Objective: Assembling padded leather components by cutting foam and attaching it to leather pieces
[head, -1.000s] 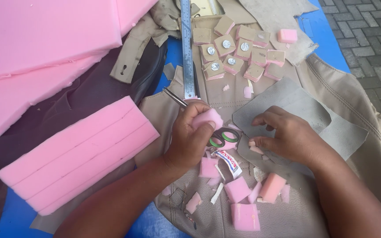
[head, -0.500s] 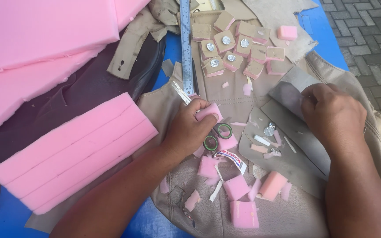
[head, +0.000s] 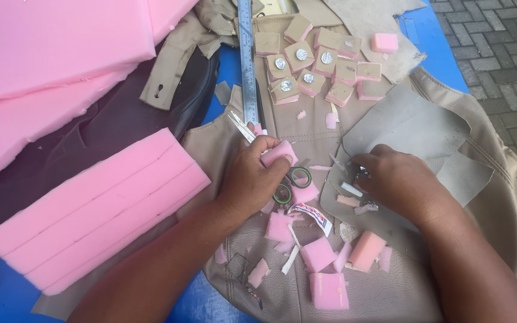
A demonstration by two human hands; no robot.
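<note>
Centrally, left hand [head: 252,179] fingers pinching pink foam piece [head: 279,152], right hand [head: 399,182] fingers curled on small scraps, crumpled glue tube [head: 311,213] between.

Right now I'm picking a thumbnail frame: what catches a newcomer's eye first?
The big pink foam slabs fill the left side. At centre, the left hand pinches a small pink foam block above green-handled scissors. The right hand rests on a grey sheet among scraps.

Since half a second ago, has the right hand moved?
Yes. The right hand came back left and down off the grey leather sheet, toward the scissors' green handles and small scraps.
</note>
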